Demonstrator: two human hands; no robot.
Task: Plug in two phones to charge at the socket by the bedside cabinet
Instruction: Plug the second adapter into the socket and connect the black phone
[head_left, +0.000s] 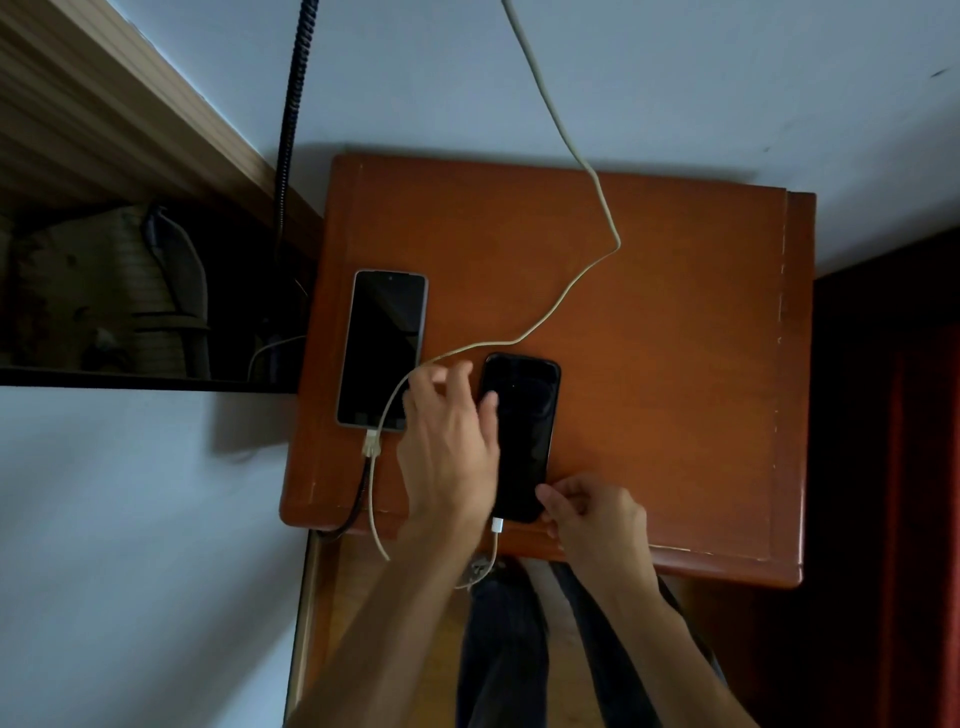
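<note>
steadying the black phone (530, 426) is the job here, so i start at the near edge. my right hand (597, 519) pinches the phone's near right corner, fingers curled round it. just left of that, the white plug (497, 525) sits at the phone's near end. it looks seated, though i cannot tell whether it is fully home. i judge the best move is a short, straight push along the phone's length with no twist. the corner pinch should stop the phone sliding away on the smooth top of the bedside cabinet (649, 312).

the phone lies flat, close to the cabinet's near edge. further in, my left hand (447, 447) is spread and loose, its fingertips (488, 402) resting on the left side of the dark screen. it holds nothing that i can make out, and light pressure is enough there.

the cream cable (571, 291) runs just past those fingers and across the near right corner of the grey phone (382, 343). it then drops off the near edge, and i should mind it does not drag either phone.

the grey phone lies flat, further left and further back. its own plug (371, 445) sits in its near end on a dark braided cable (358, 504).

at the far side the cream cable climbs the wall out of view. the socket is not shown and both screens are dark, so i cannot confirm charging.
</note>
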